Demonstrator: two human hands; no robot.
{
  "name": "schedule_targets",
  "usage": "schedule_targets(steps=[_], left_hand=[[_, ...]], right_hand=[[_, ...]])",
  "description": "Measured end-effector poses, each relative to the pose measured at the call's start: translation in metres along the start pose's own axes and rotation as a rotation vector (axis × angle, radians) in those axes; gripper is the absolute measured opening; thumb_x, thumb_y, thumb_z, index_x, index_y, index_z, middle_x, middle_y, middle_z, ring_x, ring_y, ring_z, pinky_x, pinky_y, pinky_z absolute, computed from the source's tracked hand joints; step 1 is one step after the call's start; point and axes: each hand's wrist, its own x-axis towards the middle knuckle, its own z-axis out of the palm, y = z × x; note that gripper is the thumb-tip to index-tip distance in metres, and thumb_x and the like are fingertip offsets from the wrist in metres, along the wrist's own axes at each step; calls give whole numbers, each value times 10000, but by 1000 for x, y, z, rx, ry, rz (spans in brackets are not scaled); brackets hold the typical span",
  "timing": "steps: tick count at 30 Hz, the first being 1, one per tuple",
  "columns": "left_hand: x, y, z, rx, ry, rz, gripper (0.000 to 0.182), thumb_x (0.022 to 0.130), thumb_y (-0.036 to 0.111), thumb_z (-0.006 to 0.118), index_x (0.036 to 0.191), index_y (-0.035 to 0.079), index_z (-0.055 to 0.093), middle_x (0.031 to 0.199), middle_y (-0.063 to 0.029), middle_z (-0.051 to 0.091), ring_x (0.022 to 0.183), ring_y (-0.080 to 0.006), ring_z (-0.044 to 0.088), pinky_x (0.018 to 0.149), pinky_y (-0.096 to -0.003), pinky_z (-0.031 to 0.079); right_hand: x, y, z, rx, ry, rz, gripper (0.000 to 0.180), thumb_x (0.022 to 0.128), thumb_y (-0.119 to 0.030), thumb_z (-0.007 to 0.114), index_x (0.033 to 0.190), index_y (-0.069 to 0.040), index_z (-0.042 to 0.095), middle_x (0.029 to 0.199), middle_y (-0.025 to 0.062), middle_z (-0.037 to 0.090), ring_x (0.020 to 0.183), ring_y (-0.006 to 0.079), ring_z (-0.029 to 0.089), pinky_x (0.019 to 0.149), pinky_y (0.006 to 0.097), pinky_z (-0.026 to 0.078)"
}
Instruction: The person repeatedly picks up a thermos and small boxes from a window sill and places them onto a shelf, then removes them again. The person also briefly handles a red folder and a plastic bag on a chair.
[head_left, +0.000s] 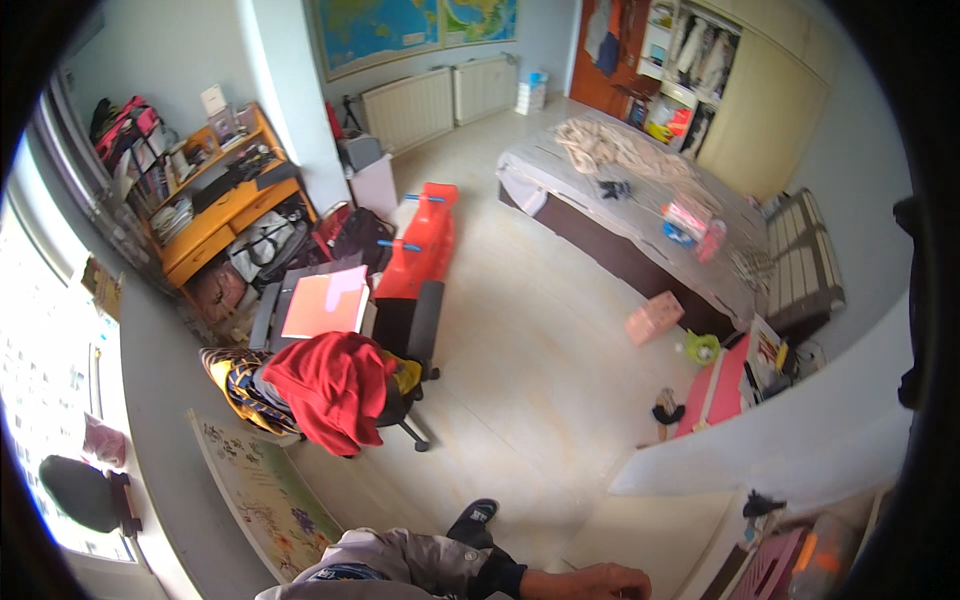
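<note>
At the bottom edge, my right hand (611, 581) reaches out from a grey jacket sleeve (420, 559) with a dark cuff. Its fingers bend downward and are partly cut off by the frame, so whether they hold anything cannot be made out. My left hand is out of view. Below me one foot in a dark shoe (480, 512) stands on the pale tiled floor (540, 390). Ahead to the left is a black office chair (425, 319), with a red garment (330, 386) draped over its back and a pink-and-orange folder (322, 304) on it.
A red plastic seesaw (420, 247) lies beyond the chair. A bed (622, 217) with a rumpled blanket (622, 146) stands right, near a pink box (655, 318). A wooden desk (199, 251) holds books. At lower right is a pink slatted basket (769, 562); a painted scroll (262, 495) leans left.
</note>
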Motion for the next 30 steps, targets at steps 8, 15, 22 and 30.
schedule_targets(steps=[8, 15, 22, 30], left_hand=[[-21, 33, -81, -73, 201, 35, 219, 998, 236, 681, 1091, 38, 677, 945, -91, 696, 859, -193, 654, 767, -362, 523], [-38, 35, -119, 39, 363, 76, 234, 991, 230, 677, 1109, 28, 669, 963, -86, 694, 881, -170, 641, 783, -351, 518], [-43, 44, -124, -36, 427, 79, 224, 987, 199, 674, 1129, 26, 668, 985, -77, 696, 932, -158, 652, 814, -335, 518], [-39, 86, -129, -2, 298, -324, 270, 1056, 183, 591, 1280, 34, 617, 1149, -75, 671, 1110, -172, 632, 950, -305, 489]], right_hand=[[81, -68, 8, -250, -150, -197, 368, 979, -209, 646, 1308, -48, 617, 894, 144, 724, 816, 270, 684, 765, 399, 532], [124, -110, 18, -310, -253, -318, 359, 986, -194, 645, 1309, -42, 615, 892, 143, 722, 797, 259, 677, 738, 387, 532], [156, -125, 20, -418, -347, -386, 330, 977, -178, 658, 1272, -33, 631, 878, 148, 709, 784, 281, 675, 729, 399, 536], [170, -105, 26, -270, -205, -515, 312, 971, -165, 669, 1268, -77, 631, 852, 117, 696, 781, 265, 686, 725, 386, 540]])
